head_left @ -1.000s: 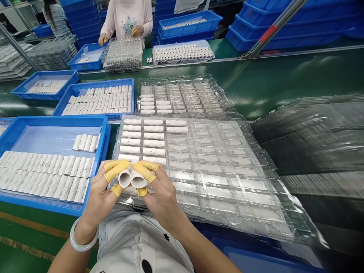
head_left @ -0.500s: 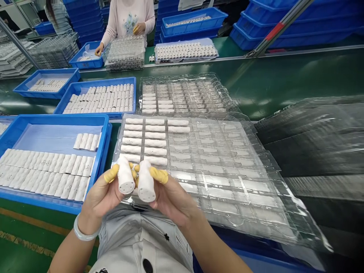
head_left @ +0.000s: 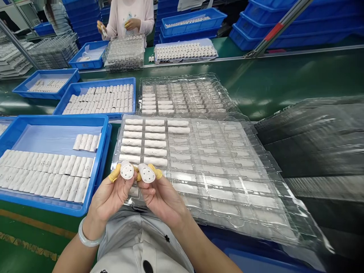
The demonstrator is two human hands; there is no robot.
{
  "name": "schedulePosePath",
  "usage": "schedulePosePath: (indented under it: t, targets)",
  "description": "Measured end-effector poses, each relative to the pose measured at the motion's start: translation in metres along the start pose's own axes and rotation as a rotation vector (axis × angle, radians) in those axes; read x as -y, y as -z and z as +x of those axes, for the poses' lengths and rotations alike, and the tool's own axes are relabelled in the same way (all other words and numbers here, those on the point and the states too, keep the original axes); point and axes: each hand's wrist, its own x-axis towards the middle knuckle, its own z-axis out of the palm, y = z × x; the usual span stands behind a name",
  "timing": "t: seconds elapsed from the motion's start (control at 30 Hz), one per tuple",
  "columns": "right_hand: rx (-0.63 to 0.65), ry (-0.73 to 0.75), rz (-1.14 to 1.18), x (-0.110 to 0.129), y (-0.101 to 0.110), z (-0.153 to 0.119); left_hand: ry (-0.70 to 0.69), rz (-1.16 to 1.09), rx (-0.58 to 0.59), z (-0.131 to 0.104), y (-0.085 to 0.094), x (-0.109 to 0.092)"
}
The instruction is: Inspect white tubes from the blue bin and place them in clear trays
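My left hand (head_left: 109, 193), with yellow finger covers, grips a white cylinder (head_left: 127, 171) whose round end with small holes faces me. A second white cylinder (head_left: 148, 174) is held the same way in my right hand (head_left: 162, 193), close beside the first. Both are above the near left edge of a clear plastic tray (head_left: 210, 167). White cylinders fill much of its two left columns, and two more lie at the top of the third. Left of my hands, a blue bin (head_left: 57, 120) holds rows of similar white cylinders.
Behind the clear tray sits another compartment tray (head_left: 184, 93), beside a blue bin of cylinders (head_left: 99, 98). Dark stacked trays (head_left: 313, 140) rise at the right. Across the bench a person (head_left: 131, 19) handles parts behind a metal rail.
Both cylinders have tilted so their holed ends face me more directly, and those ends are higher. The person across the bench has lifted one hand from the small blue bin.
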Motion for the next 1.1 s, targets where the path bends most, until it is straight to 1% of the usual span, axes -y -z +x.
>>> schedulePosePath:
  t: [0.1,0.17,0.3,0.4,0.47,0.53,0.63,0.67,0.7,0.77,0.83,0.87,0.93,0.97,1.03,1.1]
  targets:
    - [0.000,0.006,0.005,-0.001,-0.001,0.000,-0.005,-0.015,-0.037,0.000,-0.002,0.001]
    - [-0.012,0.012,0.005,-0.001,-0.002,0.000,0.000,-0.011,-0.026,0.001,-0.001,0.001]
    - [-0.032,0.020,-0.008,-0.001,0.000,0.001,-0.002,0.004,0.075,0.003,0.008,0.000]
    - [-0.004,0.028,-0.034,-0.002,0.002,0.001,-0.007,0.045,0.164,0.005,0.015,-0.001]
    - [0.015,0.035,-0.055,-0.002,0.004,0.002,-0.016,0.075,0.190,0.006,0.017,-0.002]
    - [0.015,0.045,-0.074,-0.002,0.004,0.003,-0.036,0.085,0.164,0.008,0.015,0.000]
    - [-0.012,0.077,-0.125,-0.002,0.002,0.006,-0.067,0.078,0.077,0.009,0.011,0.004]
    - [-0.020,0.092,-0.154,-0.002,0.001,0.007,-0.078,0.087,0.065,0.009,0.010,0.005]
    - [-0.026,0.106,-0.189,-0.002,0.001,0.007,-0.094,0.112,0.071,0.008,0.010,0.005]
    - [-0.034,0.126,-0.260,-0.001,0.000,0.006,-0.137,0.219,0.128,0.003,0.010,0.002]
    - [-0.060,0.134,-0.331,0.002,0.001,0.004,-0.182,0.394,0.169,-0.004,0.010,-0.009]
    - [-0.085,0.141,-0.365,0.004,0.003,0.002,-0.214,0.492,0.161,-0.008,0.008,-0.017]
    - [-0.140,0.183,-0.432,0.011,0.007,-0.003,-0.323,0.683,0.083,-0.014,0.000,-0.040]
    - [-0.168,0.222,-0.459,0.016,0.009,-0.006,-0.404,0.771,0.030,-0.015,-0.006,-0.053]
    - [-0.222,0.326,-0.488,0.024,0.013,-0.010,-0.569,0.949,-0.071,-0.006,-0.024,-0.085]
    - [-0.280,0.419,-0.487,0.032,0.015,-0.013,-0.662,1.120,-0.159,0.017,-0.045,-0.118]
